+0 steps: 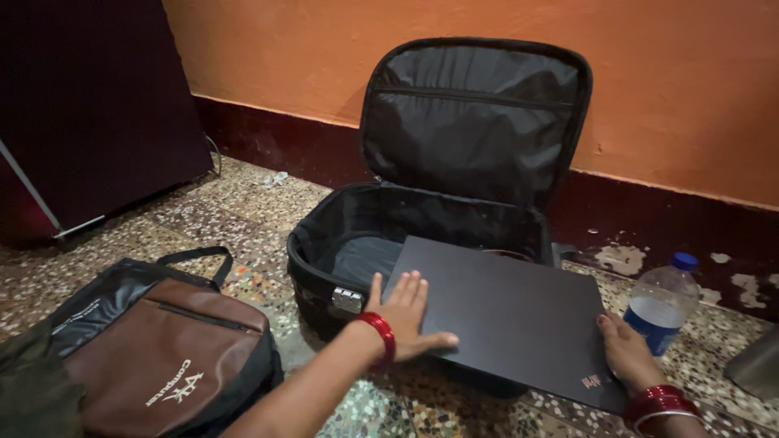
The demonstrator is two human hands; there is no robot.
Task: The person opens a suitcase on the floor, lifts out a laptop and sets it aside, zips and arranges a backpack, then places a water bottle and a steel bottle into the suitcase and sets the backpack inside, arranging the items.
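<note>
A closed black laptop lies tilted across the front rim of an open black suitcase, whose lid leans against the orange wall. My left hand, with a red bangle at the wrist, rests flat on the laptop's left edge, fingers spread. My right hand, wearing red bangles, grips the laptop's right edge near its front corner. The suitcase's inside is dark and mostly hidden by the laptop.
A brown and black laptop bag lies on the speckled floor at the left. A plastic water bottle with a blue cap stands right of the laptop. A dark maroon cabinet is at the back left, and a grey object sits at the right edge.
</note>
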